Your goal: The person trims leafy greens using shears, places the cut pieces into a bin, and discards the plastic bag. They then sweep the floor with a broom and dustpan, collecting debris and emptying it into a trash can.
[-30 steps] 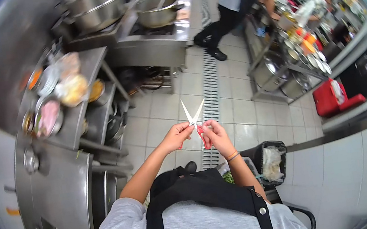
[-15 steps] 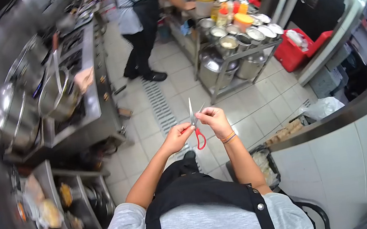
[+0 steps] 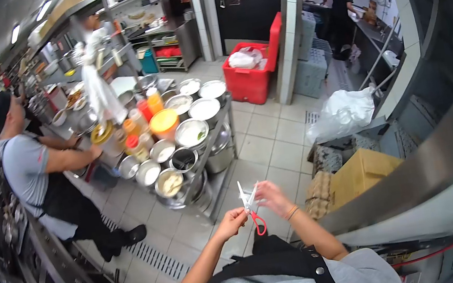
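Pinched in my left hand (image 3: 232,223) is one handle of a pair of scissors (image 3: 259,225), with the blades spread apart and pointing away from me. A red handle loop hangs below the pivot. My right hand (image 3: 272,198) is at the right-hand blade, its fingertips right beside the tip. Those fingers are smeared by motion, so I cannot tell whether they grip the blade. An orange band circles my right wrist. Both hands are in front of my black apron (image 3: 262,272), above the tiled floor.
Ahead, a metal prep table (image 3: 217,147) bears steel pots, sauce bottles and an orange-lidded tub (image 3: 165,123). A co-worker (image 3: 30,163) stands left of it. A red cooler (image 3: 245,85) sits farther back. Cardboard (image 3: 362,179) and a white bag (image 3: 344,113) are at right.
My view has swung to the right and up, bringing the cooler and boxes closer to the middle. The scissors stay in my left hand; my right fingers have shifted at the blade.
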A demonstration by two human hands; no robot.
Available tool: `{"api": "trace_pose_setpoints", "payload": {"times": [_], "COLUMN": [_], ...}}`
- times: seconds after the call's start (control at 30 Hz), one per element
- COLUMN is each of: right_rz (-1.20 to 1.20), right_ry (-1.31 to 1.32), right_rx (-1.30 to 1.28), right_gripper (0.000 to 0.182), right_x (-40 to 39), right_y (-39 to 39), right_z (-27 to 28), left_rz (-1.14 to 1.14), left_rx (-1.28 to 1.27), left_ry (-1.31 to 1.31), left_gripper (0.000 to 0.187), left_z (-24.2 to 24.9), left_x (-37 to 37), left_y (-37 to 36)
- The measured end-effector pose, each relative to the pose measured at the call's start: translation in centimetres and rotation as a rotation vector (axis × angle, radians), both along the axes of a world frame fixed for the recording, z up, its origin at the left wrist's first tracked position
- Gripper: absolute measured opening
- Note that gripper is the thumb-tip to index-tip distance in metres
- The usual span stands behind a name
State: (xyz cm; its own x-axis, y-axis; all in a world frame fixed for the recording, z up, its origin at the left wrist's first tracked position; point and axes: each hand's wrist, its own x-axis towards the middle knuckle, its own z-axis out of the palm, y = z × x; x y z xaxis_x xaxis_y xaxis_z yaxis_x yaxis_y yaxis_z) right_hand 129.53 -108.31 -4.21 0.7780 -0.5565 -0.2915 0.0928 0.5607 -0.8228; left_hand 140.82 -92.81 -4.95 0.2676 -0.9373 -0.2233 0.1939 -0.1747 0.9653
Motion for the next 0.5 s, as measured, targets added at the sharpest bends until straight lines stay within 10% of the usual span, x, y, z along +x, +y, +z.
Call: {"api": "trace_pose_setpoints", "payload": {"times": [0.2,0.5], "right_rz": [0.163,-0.352], "right_ry": [0.021,-0.071], "right_rx": [0.058,-0.081], "right_gripper": [0.020,0.022], "right_x": [6.8,18.7], "right_y": [-13.8,-46.7], "right_z": [-1.6,0.6], "left_rz": [-0.207,0.008], "left_rx": [0.138,0.147], "left_ry": [-0.098,-0.150], "left_gripper": [0.027,0.029], "left_z": [0.4,2.5], "left_x": [6.0,19.0], "left_y": [-15.7,-34.5]}}
